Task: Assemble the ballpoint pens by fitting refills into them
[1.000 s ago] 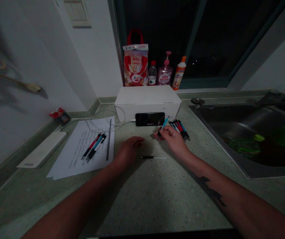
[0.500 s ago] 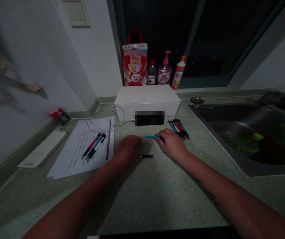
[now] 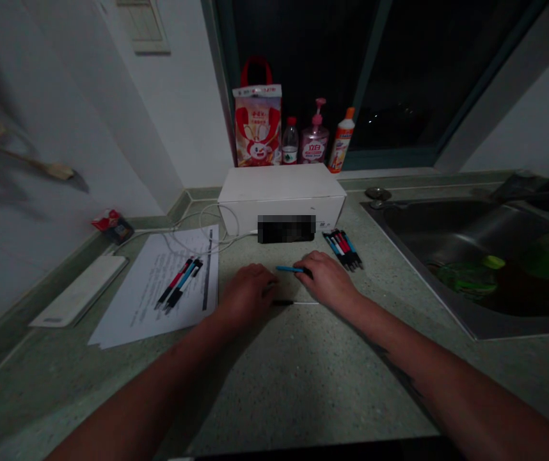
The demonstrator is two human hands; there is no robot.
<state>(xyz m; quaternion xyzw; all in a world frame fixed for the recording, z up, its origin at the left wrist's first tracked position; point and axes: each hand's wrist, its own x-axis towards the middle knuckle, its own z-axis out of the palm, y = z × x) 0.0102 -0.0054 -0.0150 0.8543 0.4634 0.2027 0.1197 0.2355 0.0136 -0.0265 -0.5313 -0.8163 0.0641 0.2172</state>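
My right hand (image 3: 327, 278) pinches a blue pen barrel (image 3: 288, 269) with a dark end; its light blue part points left, just above the counter. Below it on the counter lies a thin pen part (image 3: 303, 303), black on the left and slim and white on the right. My left hand (image 3: 250, 291) is at the black end of that part, fingers bent and thumb apart from them; whether it touches the part is hard to see. Several pens (image 3: 343, 250) lie in a row beyond my right hand. A red pen (image 3: 175, 282) and a blue pen (image 3: 184, 286) rest on printed paper (image 3: 135, 314).
A white box (image 3: 281, 186) stands behind, with a dark phone (image 3: 286, 232) leaning on it and a white cable attached. At left are a white power bank (image 3: 80, 291) and a small red packet (image 3: 112, 226). A metal sink (image 3: 418, 269) borders the right.
My left hand has lowered from beside the blue barrel's tip to the black end of the thin part. My right hand has shifted slightly left with the barrel.
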